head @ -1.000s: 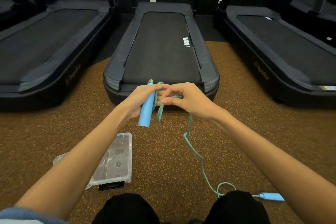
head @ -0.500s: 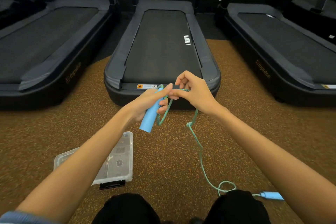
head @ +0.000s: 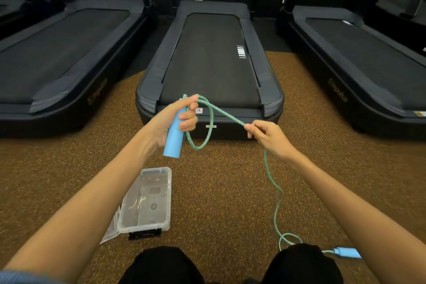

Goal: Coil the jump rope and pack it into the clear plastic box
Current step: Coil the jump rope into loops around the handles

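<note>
- While the left hand [head: 171, 120] grips one blue handle [head: 173, 139] and a hanging rope loop [head: 200, 122], the right hand [head: 268, 137] pinches the rope taut.
- Lay each new loop equal in size.
- The clear plastic box [head: 147, 203] sits open on the floor [head: 230, 180]; the second handle [head: 347, 252] lies by the right knee.

Your left hand [head: 171, 122] wraps the upper part of the blue handle [head: 173, 143], so you see only its lower end. Your right hand [head: 268, 137] covers the rope [head: 273, 193] where the fingers pinch it. Your knee [head: 299, 263] hides a stretch of rope just before the second handle [head: 347, 252]. Your left forearm [head: 92, 203] covers the near-left corner of the clear plastic box [head: 167, 191]. The small labels on the middle treadmill [head: 207, 57] are too small to read.
</note>
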A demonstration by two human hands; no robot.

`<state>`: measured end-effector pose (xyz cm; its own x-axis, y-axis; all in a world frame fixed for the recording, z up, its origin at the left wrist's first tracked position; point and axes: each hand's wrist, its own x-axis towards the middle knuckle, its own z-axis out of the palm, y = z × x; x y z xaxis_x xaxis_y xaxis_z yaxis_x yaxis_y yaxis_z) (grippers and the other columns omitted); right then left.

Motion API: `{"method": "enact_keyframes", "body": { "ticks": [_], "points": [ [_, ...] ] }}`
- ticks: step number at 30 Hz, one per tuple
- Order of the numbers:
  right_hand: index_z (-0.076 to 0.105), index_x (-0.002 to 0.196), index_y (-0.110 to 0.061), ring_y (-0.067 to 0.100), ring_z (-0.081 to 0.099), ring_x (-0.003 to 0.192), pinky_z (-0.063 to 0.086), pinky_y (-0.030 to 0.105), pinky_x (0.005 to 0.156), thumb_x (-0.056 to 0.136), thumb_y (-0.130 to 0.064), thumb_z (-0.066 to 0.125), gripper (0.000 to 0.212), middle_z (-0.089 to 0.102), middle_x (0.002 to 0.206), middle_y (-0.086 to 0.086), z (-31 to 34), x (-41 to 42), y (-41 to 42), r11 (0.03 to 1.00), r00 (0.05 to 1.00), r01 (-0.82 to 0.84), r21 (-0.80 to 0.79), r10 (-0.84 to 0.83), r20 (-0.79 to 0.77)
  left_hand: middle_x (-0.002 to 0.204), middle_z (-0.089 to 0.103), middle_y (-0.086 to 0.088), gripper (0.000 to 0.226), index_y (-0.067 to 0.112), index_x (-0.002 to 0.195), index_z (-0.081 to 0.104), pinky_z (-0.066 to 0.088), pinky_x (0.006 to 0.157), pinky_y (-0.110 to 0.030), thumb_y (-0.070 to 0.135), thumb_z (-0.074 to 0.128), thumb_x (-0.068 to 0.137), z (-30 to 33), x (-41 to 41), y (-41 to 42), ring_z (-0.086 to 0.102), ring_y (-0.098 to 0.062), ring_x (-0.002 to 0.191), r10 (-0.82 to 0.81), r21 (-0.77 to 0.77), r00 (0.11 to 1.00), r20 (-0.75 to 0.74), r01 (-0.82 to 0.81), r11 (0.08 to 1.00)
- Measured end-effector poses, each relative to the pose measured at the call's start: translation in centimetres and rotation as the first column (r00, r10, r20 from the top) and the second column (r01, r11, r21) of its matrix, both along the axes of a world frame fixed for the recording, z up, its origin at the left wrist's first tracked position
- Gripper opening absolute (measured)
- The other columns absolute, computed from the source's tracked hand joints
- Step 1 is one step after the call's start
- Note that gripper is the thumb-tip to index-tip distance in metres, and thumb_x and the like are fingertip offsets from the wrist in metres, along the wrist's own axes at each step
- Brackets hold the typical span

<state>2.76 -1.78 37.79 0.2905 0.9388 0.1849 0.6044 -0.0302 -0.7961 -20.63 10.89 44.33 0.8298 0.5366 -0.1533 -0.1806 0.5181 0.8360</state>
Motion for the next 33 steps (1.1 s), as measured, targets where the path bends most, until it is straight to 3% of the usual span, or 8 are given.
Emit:
{"method": "enact_keyframes", "body": {
  "ticks": [4,9,15,21,24,28,31,33],
  "points": [
    [0.051,0.058,-0.02,0.004,0.033,0.046,0.028,0.025,0.051,0.096,-0.033,0.054,0.04,0.039,0.05,-0.009,-2.0,1.4,-1.1,0.996,0.997,0.065,-0.067,-0.063,0.037,0.037,0.035,0.011,0.028,0.017,0.059,0.054,0.032,0.032,-0.014,0.031,0.061,0.082,0.4,-1.2,1.6,0.034,-0.002,0.03,0.072,-0.017,0.993,0.093,-0.071,0.997],
    [0.054,0.062,-0.018,0.01,0.038,0.05,0.032,0.026,0.052,0.096,-0.036,0.053,0.039,0.044,0.053,-0.004,-3.9,2.0,-2.3,0.986,0.996,0.085,-0.147,-0.087,-0.008,0.038,0.037,0.01,0.033,0.018,0.062,0.052,0.032,0.034,-0.014,0.032,0.082,0.063,0.3,-2.2,2.7,0.036,-0.002,0.031,0.098,-0.014,0.981,0.165,-0.097,0.995],
    [0.057,0.067,-0.017,0.013,0.041,0.049,0.036,0.028,0.051,0.096,-0.036,0.053,0.035,0.048,0.054,-0.001,-5.4,2.2,-3.0,0.958,0.988,0.151,-0.244,-0.155,0.003,0.037,0.038,0.009,0.028,0.017,0.061,0.054,0.033,0.034,-0.013,0.027,0.08,0.065,0.1,-2.9,3.4,0.038,-0.003,0.031,0.178,-0.102,0.944,0.277,-0.155,0.983],
    [0.059,0.087,-0.025,0.009,0.046,0.056,0.037,0.028,0.057,0.097,-0.034,0.05,0.017,0.056,0.066,-0.005,-5.2,1.3,-3.9,0.983,0.995,0.098,-0.158,-0.097,0.019,0.042,0.042,0.01,0.027,0.018,0.065,0.053,0.035,0.036,-0.012,0.034,0.058,0.085,-0.2,-3.3,3.4,0.039,-0.003,0.034,0.333,-0.094,0.937,0.105,-0.324,0.941],
    [0.057,0.097,-0.029,0.011,0.049,0.055,0.04,0.027,0.055,0.097,-0.039,0.049,0.013,0.06,0.068,-0.002,-3.8,-0.5,-3.8,0.989,0.986,-0.012,-0.145,0.036,0.164,0.047,0.048,0.009,0.023,0.018,0.072,0.054,0.041,0.04,-0.012,0.036,0.061,0.084,-0.4,-2.9,2.8,0.045,-0.003,0.039,0.354,-0.065,0.935,0.032,-0.351,0.934],
    [0.066,0.099,-0.026,0.004,0.055,0.059,0.044,0.023,0.058,0.094,-0.041,0.053,0.02,0.065,0.075,-0.009,-1.0,-2.7,-3.4,0.981,0.908,-0.087,-0.173,0.149,0.393,0.05,0.05,0.008,0.02,0.016,0.075,0.057,0.044,0.041,-0.013,0.029,0.058,0.09,-0.4,-2.4,2.1,0.049,-0.003,0.042,0.336,-0.025,0.942,-0.019,-0.336,0.941],
    [0.07,0.097,-0.025,0.003,0.062,0.076,0.054,0.027,0.071,0.091,-0.045,0.056,0.026,0.069,0.088,-0.011,0.6,-3.9,-3.1,0.977,0.886,-0.132,-0.167,0.192,0.421,0.055,0.053,0.005,0.022,0.014,0.075,0.061,0.048,0.044,-0.013,0.027,0.056,0.092,-0.3,-2.1,1.4,0.052,-0.005,0.045,0.303,-0.039,0.952,-0.053,-0.305,0.952],
    [0.071,0.093,-0.025,0.005,0.063,0.077,0.055,0.031,0.071,0.087,-0.051,0.055,0.032,0.069,0.086,-0.011,1.6,-4.6,-2.9,0.973,0.887,-0.174,-0.153,0.222,0.404,0.061,0.057,0.001,0.023,0.011,0.077,0.061,0.051,0.051,-0.015,0.025,0.053,0.094,-0.4,-1.6,0.7,0.058,-0.008,0.05,0.284,-0.063,0.957,-0.061,-0.288,0.956]
  ]
}}
